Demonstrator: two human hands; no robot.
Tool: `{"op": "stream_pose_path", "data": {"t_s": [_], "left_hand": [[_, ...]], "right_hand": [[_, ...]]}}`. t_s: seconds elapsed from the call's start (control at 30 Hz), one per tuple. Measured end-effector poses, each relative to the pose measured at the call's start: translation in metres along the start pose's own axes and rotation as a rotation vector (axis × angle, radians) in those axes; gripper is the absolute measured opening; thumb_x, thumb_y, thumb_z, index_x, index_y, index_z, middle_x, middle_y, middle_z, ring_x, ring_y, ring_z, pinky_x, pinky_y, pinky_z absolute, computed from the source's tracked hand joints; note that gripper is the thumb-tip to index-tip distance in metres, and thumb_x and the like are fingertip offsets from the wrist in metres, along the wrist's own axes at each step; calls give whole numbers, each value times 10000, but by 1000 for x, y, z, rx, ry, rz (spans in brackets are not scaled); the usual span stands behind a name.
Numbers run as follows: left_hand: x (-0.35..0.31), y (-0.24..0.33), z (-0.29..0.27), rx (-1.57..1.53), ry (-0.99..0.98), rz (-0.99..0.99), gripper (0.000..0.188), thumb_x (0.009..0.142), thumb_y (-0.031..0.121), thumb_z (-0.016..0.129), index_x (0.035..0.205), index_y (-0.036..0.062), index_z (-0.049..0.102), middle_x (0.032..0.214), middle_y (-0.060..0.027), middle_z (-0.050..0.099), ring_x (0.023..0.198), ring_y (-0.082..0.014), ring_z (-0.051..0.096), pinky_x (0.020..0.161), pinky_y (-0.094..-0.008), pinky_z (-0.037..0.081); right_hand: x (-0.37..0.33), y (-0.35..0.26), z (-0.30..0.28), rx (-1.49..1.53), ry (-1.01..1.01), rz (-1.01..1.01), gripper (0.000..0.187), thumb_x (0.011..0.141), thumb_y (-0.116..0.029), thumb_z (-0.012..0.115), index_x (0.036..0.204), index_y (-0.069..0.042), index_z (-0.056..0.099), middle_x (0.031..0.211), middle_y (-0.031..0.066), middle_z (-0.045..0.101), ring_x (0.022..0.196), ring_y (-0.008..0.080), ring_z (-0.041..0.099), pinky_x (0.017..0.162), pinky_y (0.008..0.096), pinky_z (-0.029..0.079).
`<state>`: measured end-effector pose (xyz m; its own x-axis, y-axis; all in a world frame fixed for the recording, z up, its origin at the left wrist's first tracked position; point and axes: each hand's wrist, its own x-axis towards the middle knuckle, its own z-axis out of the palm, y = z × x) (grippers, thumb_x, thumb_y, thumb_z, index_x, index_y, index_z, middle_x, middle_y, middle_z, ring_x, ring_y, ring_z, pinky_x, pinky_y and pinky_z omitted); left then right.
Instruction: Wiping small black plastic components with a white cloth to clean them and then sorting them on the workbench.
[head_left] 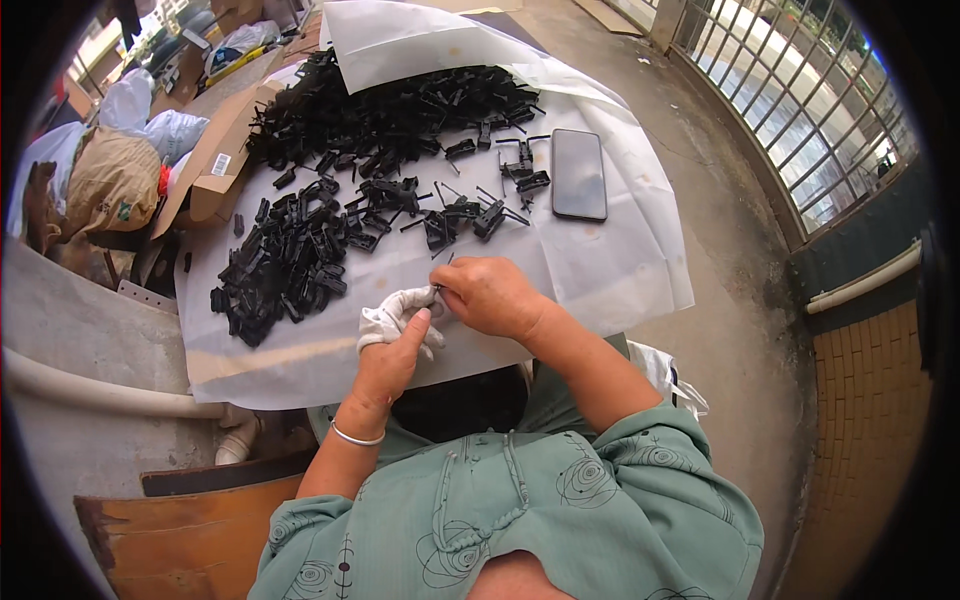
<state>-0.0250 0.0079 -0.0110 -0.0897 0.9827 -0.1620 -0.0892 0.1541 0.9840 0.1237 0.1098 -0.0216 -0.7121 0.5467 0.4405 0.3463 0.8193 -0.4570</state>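
Observation:
My left hand (398, 325) wears a white glove with the thumb bare. It meets my bare right hand (492, 296) over the near part of the covered table, fingertips touching. Between them a small dark part is pinched, with a thin tip poking up; most of it is hidden by the fingers. Just beyond my hands lie a few black plastic clip-like parts (440, 230) with thin prongs. A pile of black parts (285, 265) sits to the left, and a larger black heap (400, 110) spreads across the far side.
White sheeting (600, 260) covers the table, its far edge folded over the heap. A dark phone (579, 175) lies at the right. An open cardboard box (215, 165) and bags (120, 165) crowd the left. A barred railing (790, 100) and a pipe (865, 277) line the right side.

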Motion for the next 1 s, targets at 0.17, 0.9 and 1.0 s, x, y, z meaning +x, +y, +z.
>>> {"op": "stream_pose_path", "data": {"t_s": [0.17,0.9,1.0], "left_hand": [[0,7,-17,-442,98,-159,258,912,196,482,1090,19,542,949,-80,615,678,-133,600,559,-244,477],[37,-16,18,77,48,339,177,891,78,537,1056,33,492,945,-29,563,781,-80,542,618,-191,446],[33,-12,14,-166,110,204,243,894,116,520,1118,29,490,1026,-49,554,916,-120,550,800,-224,441]], "right_hand": [[16,-12,-10,211,227,-215,158,740,-84,601,896,-106,584,655,49,509,562,243,548,474,335,438],[2,2,-7,601,528,-33,114,784,-127,605,820,-44,535,736,133,549,656,310,553,571,371,442],[-5,-2,-11,534,349,-158,99,771,-112,604,834,-56,552,752,114,567,689,325,562,588,382,457]]}}
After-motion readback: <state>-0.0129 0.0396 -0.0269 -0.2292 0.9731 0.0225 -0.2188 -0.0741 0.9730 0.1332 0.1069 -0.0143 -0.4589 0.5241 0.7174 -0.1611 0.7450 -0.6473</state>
